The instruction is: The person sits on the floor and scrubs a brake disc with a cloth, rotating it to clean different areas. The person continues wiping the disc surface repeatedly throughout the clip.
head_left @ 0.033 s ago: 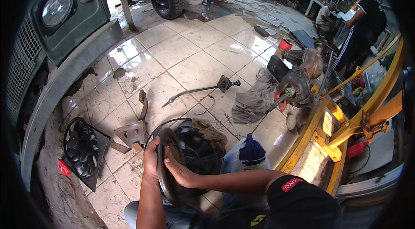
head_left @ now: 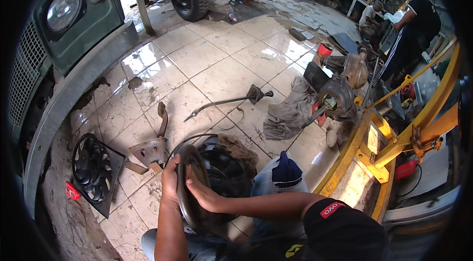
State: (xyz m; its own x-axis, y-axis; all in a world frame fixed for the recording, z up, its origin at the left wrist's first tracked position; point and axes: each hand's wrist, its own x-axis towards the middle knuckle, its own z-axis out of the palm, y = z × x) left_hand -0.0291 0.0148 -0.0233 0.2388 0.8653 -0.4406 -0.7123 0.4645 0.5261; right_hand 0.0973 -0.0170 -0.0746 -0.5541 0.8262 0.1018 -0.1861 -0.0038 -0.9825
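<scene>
A dark, round ring (head_left: 185, 202) is being held on edge over the cracked tiles (head_left: 157, 94), clamped between left hand (head_left: 170, 178) and right hand (head_left: 207, 199). A black, curvy fan (head_left: 217, 158) is being partly hidden behind it.

At lower centre, the left hand (head_left: 170, 180) and right hand (head_left: 204, 195) hold a dark ring-shaped part (head_left: 184, 197). A black fan (head_left: 89, 166) lies at lower left; a yellow metal frame (head_left: 373, 166) stands at right, a green vehicle (head_left: 81, 47) at upper left.
</scene>
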